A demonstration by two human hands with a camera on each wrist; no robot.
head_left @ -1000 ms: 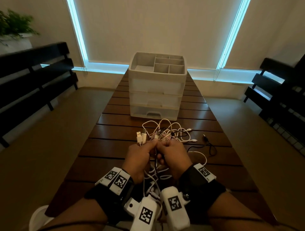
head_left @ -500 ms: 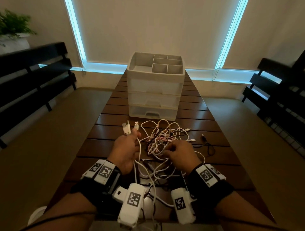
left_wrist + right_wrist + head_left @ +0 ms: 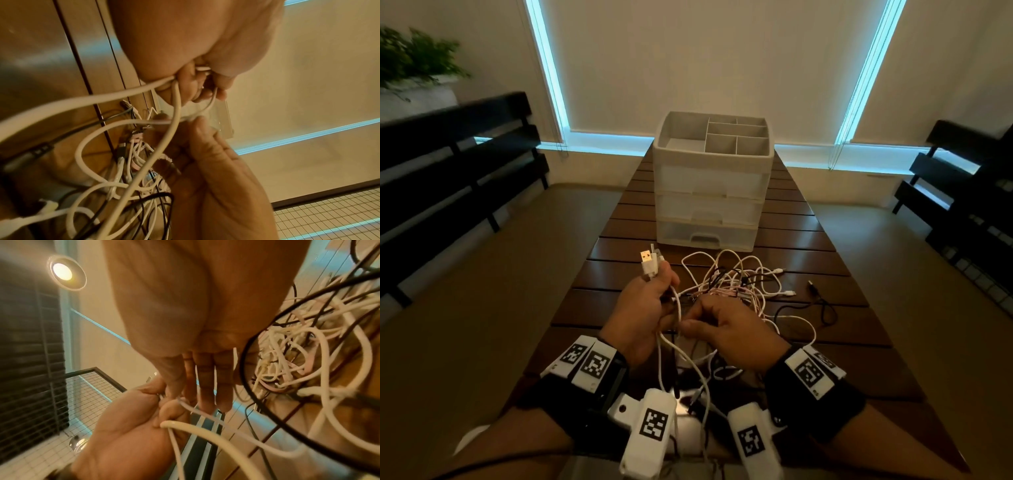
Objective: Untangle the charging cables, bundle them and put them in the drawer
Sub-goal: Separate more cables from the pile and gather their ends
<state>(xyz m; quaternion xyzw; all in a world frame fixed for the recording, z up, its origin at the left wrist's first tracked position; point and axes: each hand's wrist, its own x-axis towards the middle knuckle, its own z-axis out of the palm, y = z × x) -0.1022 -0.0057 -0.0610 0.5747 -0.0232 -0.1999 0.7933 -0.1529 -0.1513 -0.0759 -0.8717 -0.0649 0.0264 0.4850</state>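
Note:
A tangle of white, pink and black charging cables (image 3: 736, 284) lies on the slatted wooden table (image 3: 825, 370) in front of a pale plastic drawer unit (image 3: 712, 185), whose drawers are closed. My left hand (image 3: 664, 287) grips several white cables, and their USB plugs (image 3: 649, 262) stick up above the fist. In the left wrist view its fingers (image 3: 191, 84) curl round those cables. My right hand (image 3: 685, 325) is close beside it and pinches a thin white cable (image 3: 207, 105) that runs down from the left hand. The cables (image 3: 287, 363) trail from both hands into the heap.
A loose black cable (image 3: 822, 305) lies right of the tangle. The drawer unit's top tray (image 3: 736, 137) has open compartments. Dark slatted benches (image 3: 448, 164) stand on both sides of the table, and a plant (image 3: 410, 58) is at the far left.
My left hand pulled the plugs up and left, out of the tangle. My right hand then moved left from the heap and now pinches a cable just beside the left hand.

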